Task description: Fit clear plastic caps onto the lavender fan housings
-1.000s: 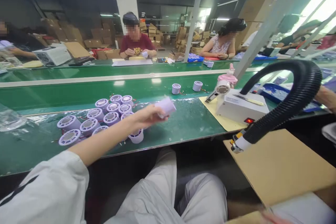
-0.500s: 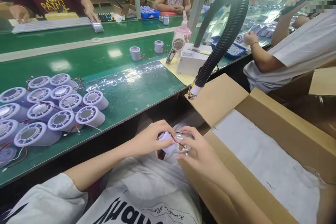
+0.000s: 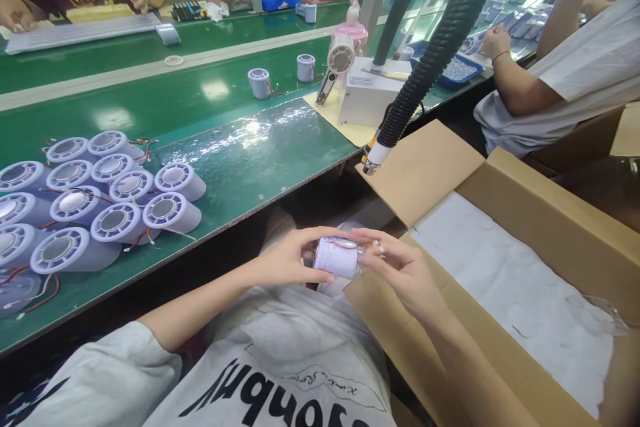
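Note:
Over my lap, my left hand [image 3: 293, 257] is wrapped round a lilac cylinder [image 3: 336, 257], which lies sideways with its wires along the top. My right hand [image 3: 400, 267] holds the right end of the cylinder, where a clear plastic piece and white wire connectors show between the fingers. On the green bench [image 3: 240, 177] at the left stand several lilac cylinders [image 3: 114, 221] with round metallic centres and thin red wires. Two more lilac cylinders, a nearer one [image 3: 259, 84] and a farther one [image 3: 305, 69], are on the bench past my hands.
A black corrugated hose [image 3: 440, 53] hangs above the bench edge, beside a white box-shaped device [image 3: 370, 97]. At my right is an open carton [image 3: 565, 213] with a white liner. People sit across the bench and at the right.
The cylinder in my hands has turned to lie sideways, its side now showing. Both hands have closed in on its ends. A person's hand across the bench has lifted off the flat white piece.

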